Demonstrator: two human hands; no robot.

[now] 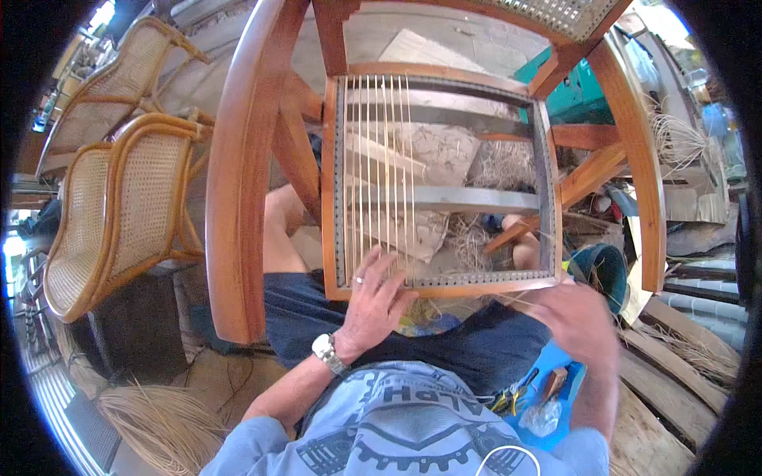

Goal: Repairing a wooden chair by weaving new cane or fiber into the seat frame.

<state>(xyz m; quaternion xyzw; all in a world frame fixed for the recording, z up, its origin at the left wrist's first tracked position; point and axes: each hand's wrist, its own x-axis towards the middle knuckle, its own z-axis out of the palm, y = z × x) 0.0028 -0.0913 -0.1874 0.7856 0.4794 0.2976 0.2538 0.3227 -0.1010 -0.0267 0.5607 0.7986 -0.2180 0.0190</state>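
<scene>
A wooden chair's seat frame lies before me, with small holes all round its inner edge. Several pale cane strands run side by side from the far rail to the near one, in the left half of the opening. My left hand rests over the near rail, fingers stretched onto the strands' near ends, thumb apart. Beyond the near right corner is my right hand, blurred by motion. Its fingers are closed on a loose cane strand that runs along below the near rail.
Two rattan chairs with woven panels stand at left. A bundle of cane lies at lower left. On my right are a dark green bucket and a blue tray with pliers. The chair's armrests flank the seat.
</scene>
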